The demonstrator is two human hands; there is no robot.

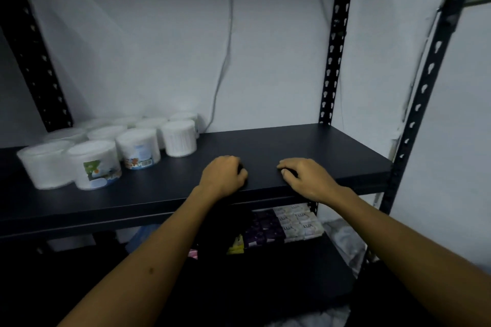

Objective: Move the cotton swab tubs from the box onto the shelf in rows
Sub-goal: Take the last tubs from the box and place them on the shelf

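Several white cotton swab tubs [138, 147] stand in rows on the left part of the dark shelf [305, 151]; two front ones carry colourful labels. My left hand [223, 175] rests on the shelf near its front edge, fingers curled under, holding nothing. My right hand [303, 176] lies a little to its right, also on the shelf, fingers bent and empty. Both hands are well to the right of the tubs. The box is out of view.
Black perforated uprights [334, 42] frame the rack against a white wall. A lower shelf holds stacked soap packs [295, 223] and small coloured packets [236, 245]. A thin cable [225, 56] hangs down the wall.
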